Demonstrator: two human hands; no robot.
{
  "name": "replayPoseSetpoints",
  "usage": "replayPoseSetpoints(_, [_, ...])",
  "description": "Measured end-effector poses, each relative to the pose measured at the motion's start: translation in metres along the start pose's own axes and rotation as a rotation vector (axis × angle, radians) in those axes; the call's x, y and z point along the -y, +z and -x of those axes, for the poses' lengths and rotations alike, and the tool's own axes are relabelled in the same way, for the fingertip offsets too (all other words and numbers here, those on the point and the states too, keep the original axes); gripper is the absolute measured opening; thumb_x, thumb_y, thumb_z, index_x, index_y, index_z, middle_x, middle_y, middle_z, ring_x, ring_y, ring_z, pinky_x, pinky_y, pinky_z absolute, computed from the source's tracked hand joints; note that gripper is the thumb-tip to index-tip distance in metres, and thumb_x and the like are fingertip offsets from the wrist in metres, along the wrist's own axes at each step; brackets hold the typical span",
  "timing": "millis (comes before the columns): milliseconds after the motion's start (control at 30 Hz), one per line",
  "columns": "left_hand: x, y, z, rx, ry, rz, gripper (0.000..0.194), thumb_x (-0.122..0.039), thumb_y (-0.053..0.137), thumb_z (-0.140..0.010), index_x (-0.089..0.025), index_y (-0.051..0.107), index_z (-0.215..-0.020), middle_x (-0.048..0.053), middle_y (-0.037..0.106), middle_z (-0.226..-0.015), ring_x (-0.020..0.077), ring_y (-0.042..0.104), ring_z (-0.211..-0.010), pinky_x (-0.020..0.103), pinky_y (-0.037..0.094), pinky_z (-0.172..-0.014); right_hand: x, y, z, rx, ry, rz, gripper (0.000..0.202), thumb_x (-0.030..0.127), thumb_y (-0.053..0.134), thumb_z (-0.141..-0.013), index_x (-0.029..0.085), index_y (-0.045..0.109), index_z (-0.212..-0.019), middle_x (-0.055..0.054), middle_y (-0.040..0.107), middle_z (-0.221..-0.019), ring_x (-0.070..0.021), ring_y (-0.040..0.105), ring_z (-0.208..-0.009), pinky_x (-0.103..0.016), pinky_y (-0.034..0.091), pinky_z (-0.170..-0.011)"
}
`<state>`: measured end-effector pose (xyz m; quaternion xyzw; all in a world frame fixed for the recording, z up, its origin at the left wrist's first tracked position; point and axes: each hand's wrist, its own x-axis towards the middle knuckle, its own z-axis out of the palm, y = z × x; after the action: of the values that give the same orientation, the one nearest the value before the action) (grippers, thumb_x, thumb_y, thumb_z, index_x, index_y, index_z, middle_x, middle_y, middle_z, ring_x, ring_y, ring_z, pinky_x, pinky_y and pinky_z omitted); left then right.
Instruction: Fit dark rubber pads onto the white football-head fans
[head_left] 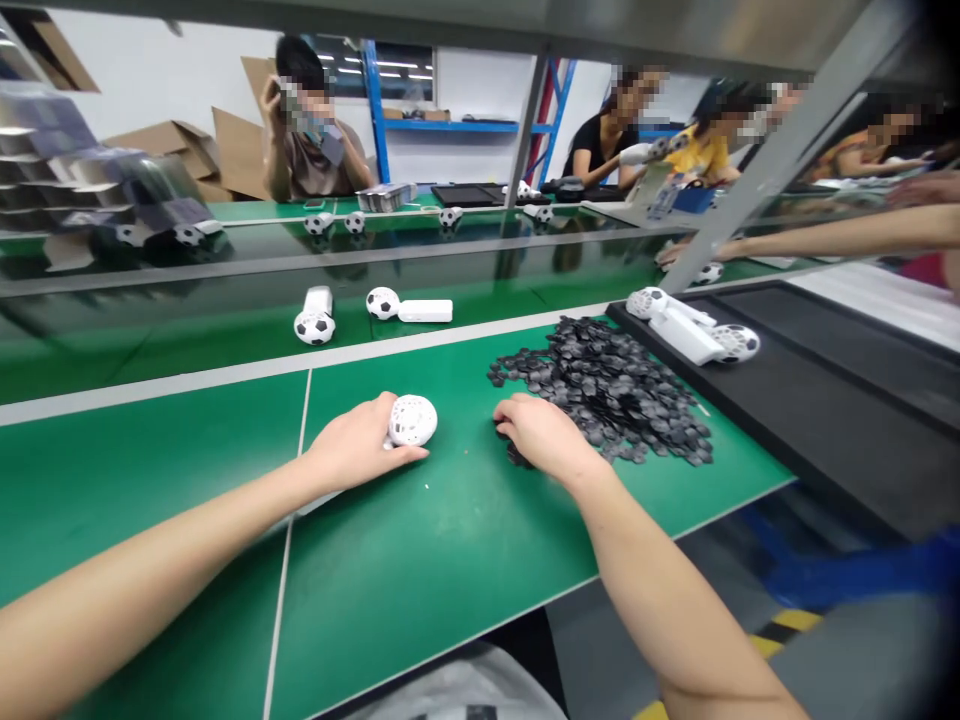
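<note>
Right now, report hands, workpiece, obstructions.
Left hand holding white ball-headed piece. Right hand at edge of black-piece pile. Black tray beside pile; nothing seen blocking either hand.

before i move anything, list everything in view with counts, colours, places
Held device: one, white, near centre
Black pieces: too many to count, black, right of centre
Belt devices: two, black and white, on green belt
Tray devices: two, mostly white, on black tray
Far devices: several, black and white, beyond belt
Worktop: one, green, foreground
Stacked packages: many, pale, far left
Cardboard boxes: several, brown, back left
Shelving: uncounted, blue, back
Broad post: one, grey, right
Co-workers: at least four, mixed clothing, across belt
Another forearm: at least one, bare, right
Left hand: one, bare, on held device
Right hand: one, bare, by black pieces
</note>
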<state>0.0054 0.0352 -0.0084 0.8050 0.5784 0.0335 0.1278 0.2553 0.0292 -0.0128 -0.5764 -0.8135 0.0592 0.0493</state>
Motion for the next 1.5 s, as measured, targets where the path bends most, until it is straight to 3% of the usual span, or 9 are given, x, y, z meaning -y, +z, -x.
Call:
replayPoseSetpoints(333, [0.002, 0.007, -0.002, -0.004, 0.036, 0.038, 0.076, -0.065, 0.053, -0.065, -0.020, 0.035, -0.124, 0.013, 0.051, -0.119, 0.0316, 0.050, -0.106, 0.042, 0.044, -0.082, 0.011, 0.004, -0.006, -0.105, 0.140, 0.114, 0.025, 0.011, 0.037, -0.084, 0.013, 0.060, -0.093, -0.012, 0.060, -0.087, -0.0204, 0.059, -0.079, -0.028, 0.044, -0.066])
replayPoseSetpoints(433, [0.001, 0.008, -0.003, -0.021, 0.043, 0.074, 0.076, -0.063, 0.055, -0.066, -0.020, 0.034, -0.126, 0.012, 0.047, -0.125, 0.0316, 0.045, -0.113, 0.042, 0.041, -0.088, 0.011, 0.005, -0.007, -0.200, 0.044, -0.015, 0.029, 0.013, 0.035, -0.086, 0.013, 0.059, -0.101, -0.012, 0.058, -0.092, -0.0216, 0.056, -0.090, -0.031, 0.044, -0.074])
replayPoseSetpoints(567, [-0.006, 0.009, -0.003, -0.010, 0.024, 0.152, 0.075, -0.060, 0.054, -0.068, -0.021, 0.031, -0.129, 0.011, 0.043, -0.131, 0.0319, 0.042, -0.117, 0.042, 0.040, -0.089, 0.018, 0.003, -0.005, -0.320, -0.150, -0.383, 0.022, 0.020, 0.039, -0.088, 0.017, 0.058, -0.098, -0.007, 0.060, -0.095, -0.0163, 0.055, -0.090, -0.029, 0.043, -0.080])
replayPoseSetpoints(667, [-0.014, 0.009, -0.003, 0.006, 0.059, 0.182, 0.072, -0.057, 0.056, -0.068, -0.022, 0.033, -0.128, 0.010, 0.044, -0.130, 0.0306, 0.043, -0.116, 0.041, 0.041, -0.089, 0.026, 0.002, -0.002, -0.281, -0.242, -0.601, 0.016, 0.023, 0.044, -0.086, 0.019, 0.058, -0.093, -0.003, 0.063, -0.086, -0.0126, 0.057, -0.078, -0.025, 0.044, -0.072])
replayPoseSetpoints(833, [-0.020, 0.009, 0.000, -0.054, 0.083, 0.166, 0.076, -0.054, 0.056, -0.070, -0.021, 0.028, -0.132, 0.011, 0.045, -0.127, 0.0308, 0.045, -0.114, 0.041, 0.041, -0.088, 0.036, 0.002, 0.003, -0.250, -0.362, -0.664, 0.010, 0.023, 0.053, -0.081, 0.019, 0.061, -0.085, -0.002, 0.061, -0.081, -0.0118, 0.055, -0.074, -0.023, 0.043, -0.069])
replayPoseSetpoints(1033, [-0.015, 0.012, -0.001, -0.059, 0.093, 0.256, 0.080, -0.064, 0.055, -0.065, -0.027, 0.030, -0.132, 0.008, 0.044, -0.126, 0.0300, 0.051, -0.105, 0.036, 0.045, -0.080, 0.043, 0.009, 0.002, -0.197, -0.351, -0.651, 0.005, 0.021, 0.056, -0.079, 0.019, 0.061, -0.080, -0.002, 0.060, -0.080, -0.0131, 0.054, -0.077, -0.026, 0.042, -0.071])
replayPoseSetpoints(1300, [-0.013, 0.012, -0.003, -0.082, 0.104, 0.279, 0.072, -0.059, 0.056, -0.067, -0.026, 0.036, -0.128, 0.007, 0.047, -0.125, 0.0290, 0.050, -0.108, 0.038, 0.042, -0.086, 0.045, 0.018, -0.006, -0.221, -0.225, -0.792, 0.010, 0.025, 0.062, -0.073, 0.017, 0.056, -0.071, 0.001, 0.049, -0.076, -0.0092, 0.047, -0.065, -0.023, 0.042, -0.062])
replayPoseSetpoints(1400, [-0.013, 0.010, -0.004, -0.079, 0.106, 0.313, 0.070, -0.056, 0.060, -0.065, -0.024, 0.040, -0.124, 0.007, 0.049, -0.123, 0.0281, 0.051, -0.106, 0.037, 0.043, -0.085, 0.044, 0.021, -0.008, -0.262, -0.134, -0.823, 0.026, 0.028, 0.068, -0.066, 0.019, 0.053, -0.085, -0.003, 0.052, -0.093, -0.0134, 0.051, -0.082, -0.026, 0.044, -0.067])
replayPoseSetpoints(1500, [-0.014, 0.009, -0.006, -0.084, 0.115, 0.342, 0.065, -0.054, 0.062, -0.064, -0.025, 0.044, -0.119, 0.006, 0.052, -0.118, 0.0273, 0.052, -0.103, 0.036, 0.044, -0.082, 0.045, 0.023, -0.010, -0.184, -0.095, -0.934, 0.043, 0.028, 0.069, -0.065, 0.020, 0.047, -0.101, -0.006, 0.054, -0.108, -0.0167, 0.052, -0.098, -0.027, 0.046, -0.071])
